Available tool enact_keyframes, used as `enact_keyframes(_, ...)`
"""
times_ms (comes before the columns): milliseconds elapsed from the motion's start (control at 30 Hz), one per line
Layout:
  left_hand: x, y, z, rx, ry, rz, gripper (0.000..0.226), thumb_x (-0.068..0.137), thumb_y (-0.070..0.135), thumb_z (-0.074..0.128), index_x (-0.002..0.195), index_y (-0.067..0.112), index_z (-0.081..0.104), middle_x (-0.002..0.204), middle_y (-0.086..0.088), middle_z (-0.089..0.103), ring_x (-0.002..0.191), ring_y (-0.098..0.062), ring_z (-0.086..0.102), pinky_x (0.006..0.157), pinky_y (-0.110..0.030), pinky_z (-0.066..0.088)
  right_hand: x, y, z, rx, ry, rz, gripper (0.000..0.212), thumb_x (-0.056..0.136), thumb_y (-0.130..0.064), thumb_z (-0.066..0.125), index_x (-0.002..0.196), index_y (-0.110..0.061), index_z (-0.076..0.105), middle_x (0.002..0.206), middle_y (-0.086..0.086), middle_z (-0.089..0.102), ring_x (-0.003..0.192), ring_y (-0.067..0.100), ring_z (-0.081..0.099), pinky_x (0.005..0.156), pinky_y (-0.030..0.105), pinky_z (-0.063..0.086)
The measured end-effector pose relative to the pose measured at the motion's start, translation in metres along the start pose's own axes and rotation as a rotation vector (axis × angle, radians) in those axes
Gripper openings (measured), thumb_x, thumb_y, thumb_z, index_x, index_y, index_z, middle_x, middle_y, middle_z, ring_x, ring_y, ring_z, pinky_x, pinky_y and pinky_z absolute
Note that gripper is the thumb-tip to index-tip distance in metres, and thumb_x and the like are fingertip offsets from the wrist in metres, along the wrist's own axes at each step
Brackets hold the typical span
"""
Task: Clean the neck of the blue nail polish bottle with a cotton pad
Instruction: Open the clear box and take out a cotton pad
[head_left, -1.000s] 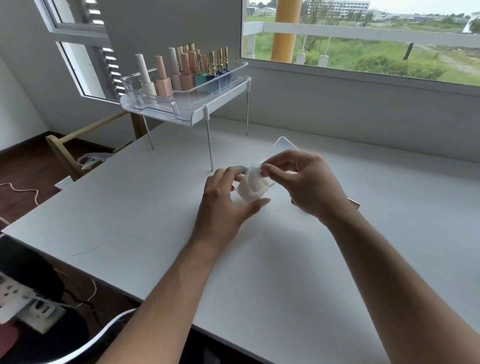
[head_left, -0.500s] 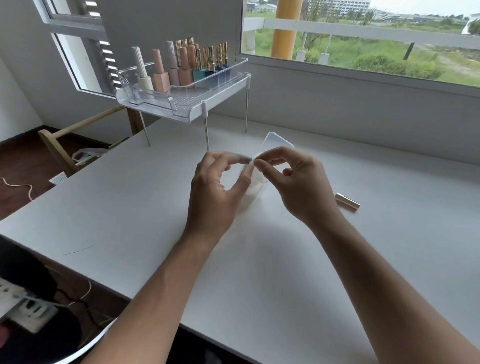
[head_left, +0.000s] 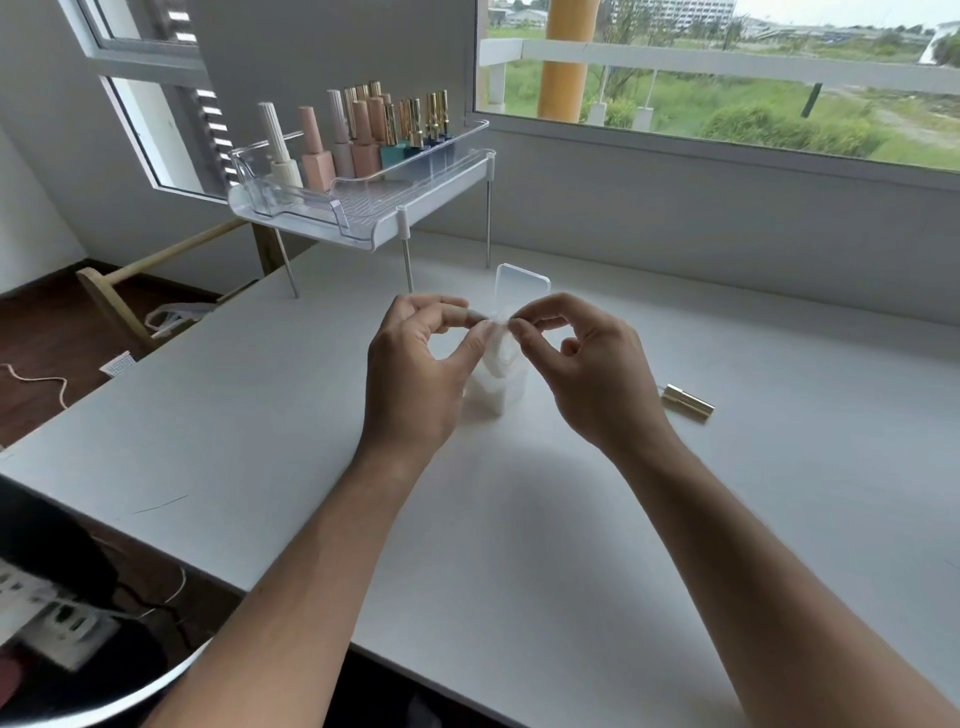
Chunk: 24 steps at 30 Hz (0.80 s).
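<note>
A thin white cotton pad (head_left: 497, 335) hangs between my two hands above the table's middle. My left hand (head_left: 415, 374) pinches its left edge with thumb and forefinger. My right hand (head_left: 592, 364) pinches its right edge the same way. Just below and behind the pad stands a small clear box of cotton pads (head_left: 493, 395), its lid (head_left: 522, 283) flipped up. Dark blue nail polish bottles (head_left: 439, 148) with gold caps stand at the far end of the clear rack (head_left: 363, 228). A gold cap (head_left: 687, 400) lies on the table to the right of my right hand.
The raised rack on thin metal legs holds several beige, pink and teal bottles (head_left: 358, 145). The white table (head_left: 260, 415) runs along a window wall. A wooden chair (head_left: 119, 301) and cables sit on the floor at left.
My left hand let go of the cotton pad box, which now stands on the table. Both hands rose a little and now pinch one pad pulled out of it.
</note>
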<state>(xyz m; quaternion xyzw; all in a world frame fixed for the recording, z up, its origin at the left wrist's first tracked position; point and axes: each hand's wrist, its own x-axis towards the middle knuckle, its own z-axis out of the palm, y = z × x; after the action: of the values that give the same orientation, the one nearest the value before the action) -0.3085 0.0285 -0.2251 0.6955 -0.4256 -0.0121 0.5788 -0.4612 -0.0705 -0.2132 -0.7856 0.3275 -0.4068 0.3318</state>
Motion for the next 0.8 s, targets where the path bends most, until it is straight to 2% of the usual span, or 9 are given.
enact_keyframes(67,0.0017,-0.0002,0.0,0.008,0.024,-0.016,0.01,0.099,0.033,0.084,0.1,0.023,0.085,0.12,0.009,0.072,0.107,-0.011,0.069,0.085,0.002,0.042,0.0003,0.0007,-0.003,0.006,0.019,0.017,0.009,0.105,-0.032,0.075,0.102,-0.026,0.081,0.101,-0.014,0.082,0.081,0.005,0.071,0.081,0.03,0.053)
enact_keyframes(167,0.0026,-0.0009,0.0,0.007,0.032,-0.043,0.006,0.099,0.032,0.084,0.1,0.026,0.084,0.12,0.009,0.072,0.107,-0.014,0.071,0.083,0.001,0.043,0.0012,0.002,-0.0065,0.013,0.042,0.045,0.009,0.105,-0.034,0.076,0.102,-0.028,0.082,0.101,-0.014,0.082,0.085,0.018,0.073,0.083,0.033,0.054)
enact_keyframes(200,0.0025,-0.0009,0.0002,0.003,0.033,-0.046,0.006,0.099,0.033,0.084,0.1,0.027,0.084,0.12,0.009,0.072,0.107,-0.014,0.071,0.083,0.001,0.043,0.0012,0.0014,-0.0072,0.014,0.045,0.049,0.009,0.104,-0.034,0.076,0.102,-0.027,0.082,0.101,-0.015,0.082,0.089,0.017,0.075,0.084,0.033,0.055)
enact_keyframes(300,0.0013,0.0001,0.0016,-0.008,0.038,-0.039,0.007,0.099,0.034,0.084,0.101,0.027,0.084,0.119,0.009,0.07,0.107,-0.014,0.071,0.083,-0.001,0.044,-0.0003,-0.0017,-0.0068,0.02,0.052,0.074,0.013,0.105,-0.034,0.075,0.103,-0.024,0.083,0.098,-0.016,0.083,0.096,0.001,0.076,0.078,0.026,0.058)
enact_keyframes(400,-0.0007,0.0008,0.004,0.001,0.048,-0.012,0.011,0.1,0.035,0.084,0.102,0.025,0.085,0.118,0.009,0.069,0.107,-0.013,0.071,0.085,-0.004,0.045,-0.001,-0.0053,-0.0049,-0.008,0.071,0.12,0.03,0.108,-0.048,0.067,0.102,-0.024,0.083,0.095,-0.012,0.084,0.091,-0.003,0.074,0.071,0.015,0.047)
enact_keyframes(533,-0.0036,0.0014,0.0051,0.007,0.047,0.035,0.013,0.1,0.036,0.083,0.105,0.024,0.085,0.119,0.008,0.069,0.108,-0.011,0.069,0.085,-0.01,0.047,-0.0034,-0.0071,-0.002,-0.017,0.046,0.166,0.043,0.101,-0.065,0.068,0.096,-0.024,0.082,0.093,-0.011,0.082,0.096,-0.004,0.073,0.076,0.016,0.05)
enact_keyframes(700,-0.0036,-0.0002,0.0069,-0.001,0.048,0.021,0.009,0.1,0.034,0.084,0.103,0.026,0.085,0.116,0.007,0.07,0.108,-0.014,0.069,0.091,-0.022,0.052,-0.0021,-0.0003,0.0022,0.01,0.024,0.104,0.022,0.103,-0.042,0.076,0.099,-0.022,0.084,0.092,-0.011,0.084,0.094,0.0,0.076,0.078,0.02,0.054)
enact_keyframes(800,-0.0001,-0.0034,0.007,0.039,0.072,-0.008,0.007,0.1,0.033,0.084,0.101,0.026,0.084,0.113,0.006,0.069,0.109,-0.018,0.07,0.094,-0.028,0.055,0.0008,0.0026,-0.002,0.047,0.058,0.108,0.019,0.105,-0.038,0.076,0.1,-0.021,0.083,0.095,-0.01,0.084,0.096,0.0,0.076,0.075,0.011,0.052)
